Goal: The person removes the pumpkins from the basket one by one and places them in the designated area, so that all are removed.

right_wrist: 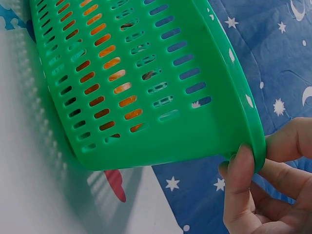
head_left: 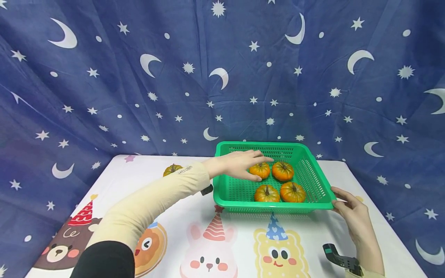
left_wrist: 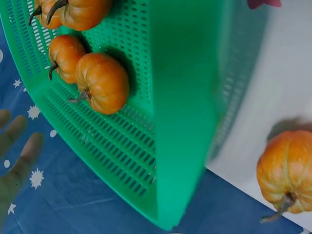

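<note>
A green plastic basket stands on the table with several small orange pumpkins inside. Over its left part reaches my left hand, fingers stretched out and holding nothing. In the head view this hand overlaps the rear left pumpkin; the left wrist view shows the fingers apart from the pumpkins. At the front right corner, my right hand pinches the basket's rim between thumb and fingers. Another pumpkin lies outside, left of the basket, partly hidden by my left sleeve.
A white cloth with cartoon animals covers the table. Behind it hangs a blue curtain with moons and stars. My left forearm crosses the table's left half.
</note>
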The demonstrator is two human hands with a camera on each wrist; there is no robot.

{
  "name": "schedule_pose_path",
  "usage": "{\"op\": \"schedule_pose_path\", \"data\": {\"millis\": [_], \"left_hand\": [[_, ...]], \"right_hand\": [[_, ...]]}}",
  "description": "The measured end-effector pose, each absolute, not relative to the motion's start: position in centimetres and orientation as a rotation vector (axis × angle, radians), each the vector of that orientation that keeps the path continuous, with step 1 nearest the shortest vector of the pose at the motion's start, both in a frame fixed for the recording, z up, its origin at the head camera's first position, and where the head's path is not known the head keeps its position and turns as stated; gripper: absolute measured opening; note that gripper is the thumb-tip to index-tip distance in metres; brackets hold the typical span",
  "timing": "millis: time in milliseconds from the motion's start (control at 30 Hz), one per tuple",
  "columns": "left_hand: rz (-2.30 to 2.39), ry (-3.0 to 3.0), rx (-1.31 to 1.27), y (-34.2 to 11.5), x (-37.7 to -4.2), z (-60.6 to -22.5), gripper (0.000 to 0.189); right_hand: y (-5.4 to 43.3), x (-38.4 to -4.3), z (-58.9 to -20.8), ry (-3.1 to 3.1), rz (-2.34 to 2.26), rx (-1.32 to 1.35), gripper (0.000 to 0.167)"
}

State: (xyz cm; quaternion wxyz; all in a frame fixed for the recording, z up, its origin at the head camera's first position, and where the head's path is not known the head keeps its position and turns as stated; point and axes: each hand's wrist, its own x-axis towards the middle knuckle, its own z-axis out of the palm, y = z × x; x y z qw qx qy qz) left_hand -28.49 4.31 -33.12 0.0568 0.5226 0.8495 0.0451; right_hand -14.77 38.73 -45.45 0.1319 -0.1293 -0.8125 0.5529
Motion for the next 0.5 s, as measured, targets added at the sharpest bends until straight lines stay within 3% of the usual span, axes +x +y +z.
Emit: {"op": "schedule_pose_path", "data": {"millis": [200,500], "left_hand": [[0.095,2.553,1.591,5.6,-28.5,-34.0,0.068],[0.040,2.512,1.557,6.7,-28.2,-34.8,0.073]], "right_hand": [[37.8,-14.2,-44.4,-2.415,1.551,-0.404,0.046],[40.7,-15.9,-47.9,-2.378,1.590,-0.376,0.047]]}}
